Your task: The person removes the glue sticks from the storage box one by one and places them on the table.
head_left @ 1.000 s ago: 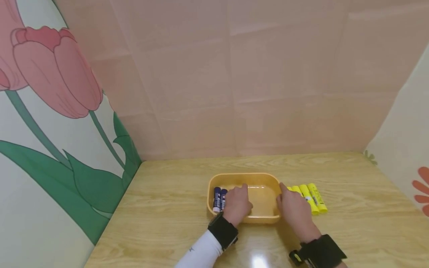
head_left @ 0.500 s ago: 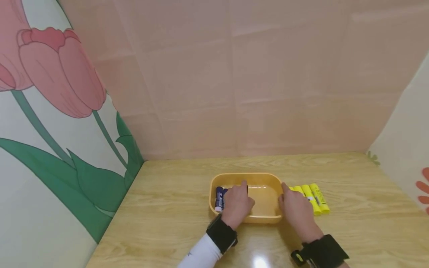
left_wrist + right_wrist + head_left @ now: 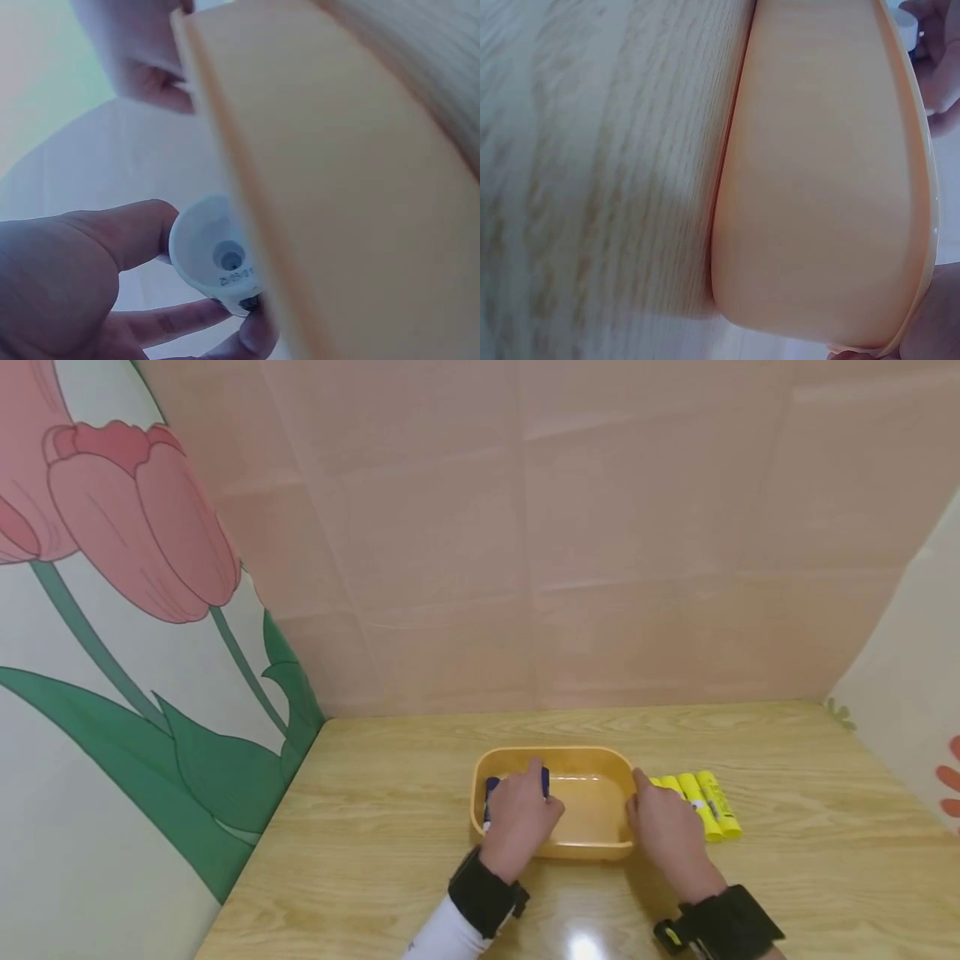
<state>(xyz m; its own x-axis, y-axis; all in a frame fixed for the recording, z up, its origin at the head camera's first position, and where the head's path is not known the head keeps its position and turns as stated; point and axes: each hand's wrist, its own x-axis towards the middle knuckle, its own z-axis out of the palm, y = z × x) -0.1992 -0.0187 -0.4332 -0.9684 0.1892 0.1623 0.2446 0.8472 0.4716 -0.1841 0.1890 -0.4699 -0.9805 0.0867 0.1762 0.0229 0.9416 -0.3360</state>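
My left hand (image 3: 519, 810) is over the left half of a yellow-orange plastic bin (image 3: 592, 806), holding a dark blue glue stick (image 3: 545, 782) between thumb and fingers. Its white, hollow base with a small central knob (image 3: 229, 255) faces the left wrist camera, close by the bin's rim. Another dark blue glue stick (image 3: 491, 787) lies inside the bin at the left end, partly hidden by that hand. My right hand (image 3: 667, 827) grips the bin's right rim, and in the right wrist view its fingertips (image 3: 851, 355) show at the rim's underside.
Several yellow glue sticks (image 3: 708, 802) lie side by side on the wooden table (image 3: 375, 827), just right of the bin and partly behind the right hand. A pinkish sheet (image 3: 585, 568) hangs behind the table, with a tulip-printed panel (image 3: 142, 527) at left.
My left hand has shifted left within the bin, bringing the held glue stick's blue end into view and covering more of those lying there. The right hand stays on the rim.
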